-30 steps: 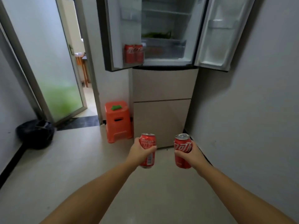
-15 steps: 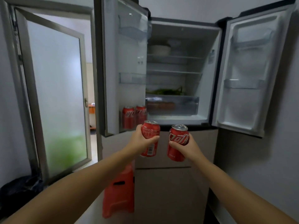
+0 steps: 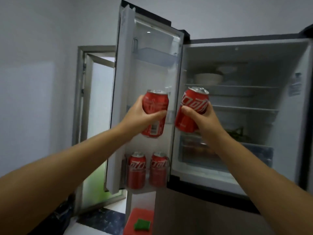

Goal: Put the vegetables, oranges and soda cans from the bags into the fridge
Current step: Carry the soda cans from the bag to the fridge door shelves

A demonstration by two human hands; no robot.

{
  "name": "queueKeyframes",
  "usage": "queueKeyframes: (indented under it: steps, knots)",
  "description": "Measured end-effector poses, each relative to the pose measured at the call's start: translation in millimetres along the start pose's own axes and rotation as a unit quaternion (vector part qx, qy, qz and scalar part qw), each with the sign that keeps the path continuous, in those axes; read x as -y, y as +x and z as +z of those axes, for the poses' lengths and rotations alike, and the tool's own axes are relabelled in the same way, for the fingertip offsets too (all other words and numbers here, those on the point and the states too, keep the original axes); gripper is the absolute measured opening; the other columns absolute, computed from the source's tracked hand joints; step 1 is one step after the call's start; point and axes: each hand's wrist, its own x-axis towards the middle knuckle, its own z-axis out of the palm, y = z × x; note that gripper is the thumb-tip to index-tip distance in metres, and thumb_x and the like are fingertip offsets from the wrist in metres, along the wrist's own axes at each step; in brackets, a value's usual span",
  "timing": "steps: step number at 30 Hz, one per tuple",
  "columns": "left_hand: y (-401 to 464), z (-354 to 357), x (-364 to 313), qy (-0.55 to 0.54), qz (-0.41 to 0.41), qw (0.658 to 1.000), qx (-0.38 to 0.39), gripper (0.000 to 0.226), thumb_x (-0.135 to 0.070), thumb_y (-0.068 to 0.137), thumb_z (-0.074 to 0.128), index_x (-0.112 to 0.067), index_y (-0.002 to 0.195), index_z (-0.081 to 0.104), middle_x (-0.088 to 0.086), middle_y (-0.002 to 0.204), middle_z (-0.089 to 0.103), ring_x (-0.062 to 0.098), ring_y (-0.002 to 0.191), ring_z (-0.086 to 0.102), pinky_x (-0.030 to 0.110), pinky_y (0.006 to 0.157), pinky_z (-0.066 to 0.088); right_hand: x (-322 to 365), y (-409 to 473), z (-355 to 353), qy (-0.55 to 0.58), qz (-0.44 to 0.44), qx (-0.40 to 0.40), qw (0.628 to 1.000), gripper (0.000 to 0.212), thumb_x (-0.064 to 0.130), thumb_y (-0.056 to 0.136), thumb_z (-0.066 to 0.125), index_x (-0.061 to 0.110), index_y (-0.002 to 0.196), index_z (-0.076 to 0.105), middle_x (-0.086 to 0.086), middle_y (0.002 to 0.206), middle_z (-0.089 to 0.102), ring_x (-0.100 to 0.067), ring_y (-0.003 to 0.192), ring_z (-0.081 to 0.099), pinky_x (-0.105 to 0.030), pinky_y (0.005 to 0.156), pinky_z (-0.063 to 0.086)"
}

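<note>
Both hands are up in front of the open grey double-door fridge [image 3: 245, 53]. The left hand [image 3: 142, 114] is wrapped round an upright red aluminium soda can [image 3: 155, 106] right by the left door's inner shelves, and the right hand [image 3: 201, 119] grips a second red soda can [image 3: 193, 104], tilted a bit to the right. Two more red cans [image 3: 147, 170] already sit side by side in the bottom door shelf [image 3: 147, 188]. White bowls [image 3: 208, 78] up top inside, some greens [image 3: 237, 133] lower down, orange plastic stool [image 3: 140, 221] on the floor
</note>
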Motion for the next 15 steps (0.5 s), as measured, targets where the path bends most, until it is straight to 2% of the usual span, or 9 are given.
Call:
queueKeyframes:
  steps: [2,4,7,10,12,15]
  knots:
    - [27,-5,-12,-0.004,0.021,0.999,-0.045,0.046,-0.022,0.076,0.075,-0.023,0.113,0.047,-0.003,0.098,0.064,0.01,0.088,0.065,0.027,0.074,0.054,3,35,3,0.012,-0.038,0.024,0.999,0.064,0.02,0.073,0.079,0.012,0.127,0.046,-0.011,0.119,0.06,-0.025,0.109,0.061,-0.049,0.095,0.049]
    - [50,-11,-21,-0.009,0.037,0.996,-0.08,0.047,-0.024,0.077,0.074,-0.02,0.116,0.048,0.0,0.102,0.065,0.014,0.092,0.067,0.032,0.077,0.056,5,64,12,0.013,-0.07,0.033,0.997,0.058,0.017,0.076,0.076,0.012,0.125,0.044,-0.01,0.119,0.059,-0.021,0.108,0.06,-0.042,0.094,0.05]
    - [80,-15,-20,0.011,0.052,0.991,-0.124,0.052,-0.024,0.078,0.075,-0.016,0.12,0.046,0.004,0.107,0.064,0.016,0.095,0.066,0.032,0.078,0.056,-1,96,30,0.005,-0.106,0.035,0.994,0.061,0.016,0.075,0.077,0.015,0.124,0.041,-0.004,0.115,0.058,-0.012,0.103,0.059,-0.03,0.088,0.049]
    - [98,-13,-4,0.066,0.028,0.986,-0.149,0.054,-0.025,0.076,0.077,-0.014,0.117,0.044,0.003,0.105,0.062,0.014,0.093,0.064,0.034,0.078,0.054,-18,114,49,-0.029,-0.099,0.048,0.993,0.065,0.018,0.075,0.078,0.013,0.126,0.039,0.0,0.111,0.056,-0.011,0.101,0.058,-0.027,0.085,0.047]
    - [106,-13,11,0.097,-0.01,0.984,-0.151,0.059,-0.029,0.073,0.079,-0.013,0.118,0.043,0.004,0.106,0.061,0.016,0.094,0.064,0.036,0.079,0.055,-31,119,58,-0.067,-0.073,0.057,0.993,0.067,0.024,0.075,0.078,0.014,0.127,0.037,-0.001,0.113,0.055,-0.014,0.102,0.056,-0.022,0.077,0.047]
    - [113,-13,19,0.129,-0.037,0.977,-0.165,0.075,-0.047,0.062,0.081,-0.011,0.118,0.048,0.006,0.105,0.064,0.019,0.093,0.068,0.038,0.077,0.059,-44,122,61,-0.143,-0.078,0.062,0.985,0.072,0.034,0.074,0.078,0.012,0.128,0.035,-0.001,0.112,0.055,-0.015,0.1,0.056,-0.018,0.068,0.042]
